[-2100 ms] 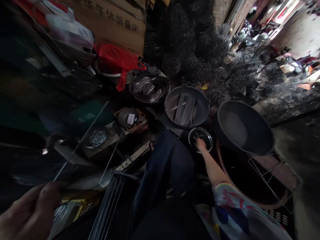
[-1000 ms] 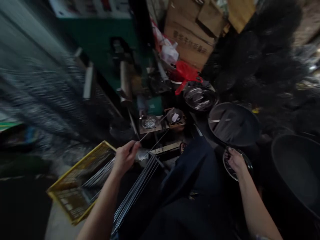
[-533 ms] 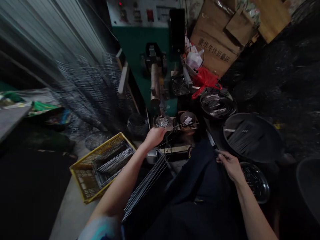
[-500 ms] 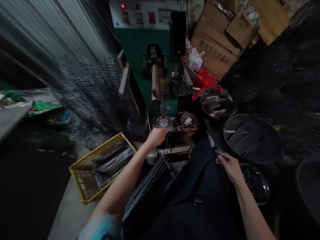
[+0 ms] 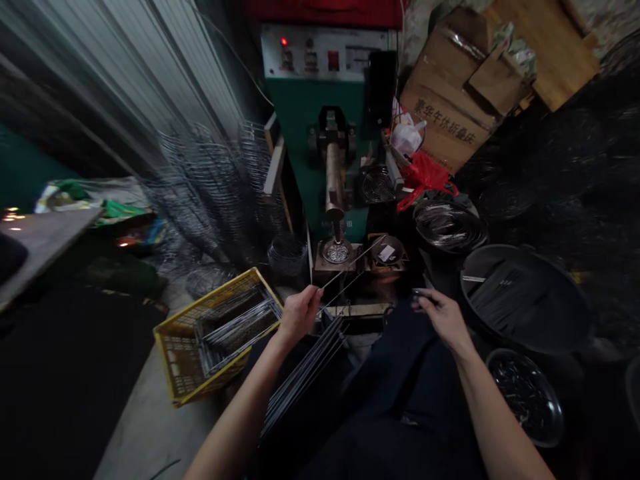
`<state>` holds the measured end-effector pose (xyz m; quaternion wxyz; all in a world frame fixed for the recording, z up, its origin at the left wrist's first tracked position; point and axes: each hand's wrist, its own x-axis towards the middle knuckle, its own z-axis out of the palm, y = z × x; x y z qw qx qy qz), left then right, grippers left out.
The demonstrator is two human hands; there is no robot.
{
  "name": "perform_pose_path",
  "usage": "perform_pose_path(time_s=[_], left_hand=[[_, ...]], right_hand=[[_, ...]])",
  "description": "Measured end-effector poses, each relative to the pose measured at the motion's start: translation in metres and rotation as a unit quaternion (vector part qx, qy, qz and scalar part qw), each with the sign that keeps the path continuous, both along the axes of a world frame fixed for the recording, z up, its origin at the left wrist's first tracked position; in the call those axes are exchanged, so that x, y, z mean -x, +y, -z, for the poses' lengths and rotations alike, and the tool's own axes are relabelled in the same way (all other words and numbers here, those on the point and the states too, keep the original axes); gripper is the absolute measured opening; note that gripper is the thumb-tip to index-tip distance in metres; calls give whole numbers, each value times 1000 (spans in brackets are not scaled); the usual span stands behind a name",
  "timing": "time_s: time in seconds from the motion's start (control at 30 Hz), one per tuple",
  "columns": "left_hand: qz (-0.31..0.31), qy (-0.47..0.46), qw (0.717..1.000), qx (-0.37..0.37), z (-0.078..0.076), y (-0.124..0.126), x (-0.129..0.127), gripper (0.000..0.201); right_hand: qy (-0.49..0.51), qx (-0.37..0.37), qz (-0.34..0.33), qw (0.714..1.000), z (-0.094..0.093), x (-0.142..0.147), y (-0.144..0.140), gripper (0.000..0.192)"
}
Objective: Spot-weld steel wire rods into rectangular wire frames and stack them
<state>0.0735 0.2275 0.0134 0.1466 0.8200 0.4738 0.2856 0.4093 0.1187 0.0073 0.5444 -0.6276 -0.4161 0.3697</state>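
Note:
My left hand (image 5: 301, 312) is closed on a thin metal wire (image 5: 354, 262), which slants up to the right in front of the machine. A second thin line runs below it; whether both are one bent piece I cannot tell. Over my right thigh, my right hand (image 5: 444, 319) pinches a small dark piece (image 5: 417, 293), its kind unclear. Several long metal rods (image 5: 305, 373) lie across my lap under the left forearm. Beyond the left hand stands the green machine (image 5: 287, 90), its cylindrical arm (image 5: 334, 180) above a round dish (image 5: 337, 252) of shiny bits.
A yellow crate (image 5: 175, 373) with wire frames stands at left. On the right are a large black pan (image 5: 560, 300) of dark strips, a bowl (image 5: 550, 417) of small pieces and a round container (image 5: 450, 227). Wire racks (image 5: 205, 180) and a cardboard box (image 5: 445, 113) stand behind.
My left hand has come back from the round dish and now shows a wire. My right hand has moved slightly left; the long shiny blade-like piece at its fingers no longer shows. The view has shifted.

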Motion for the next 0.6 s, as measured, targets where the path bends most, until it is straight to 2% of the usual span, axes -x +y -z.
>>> perform_pose_path(time_s=[0.1,0.27,0.43,0.6], left_hand=[[-13,-29,999,-9,-3,-9,7,29],[-32,-60,997,-33,-5,-13,15,26],[-48,-69,995,-49,-3,-14,18,26],[-65,-84,994,-35,4,-15,15,26]], right_hand=[[42,4,-40,998,0,47,45,41],[149,23,-33,988,7,118,99,43],[184,17,-25,983,6,162,126,39],[258,-19,-21,966,1,181,133,35]])
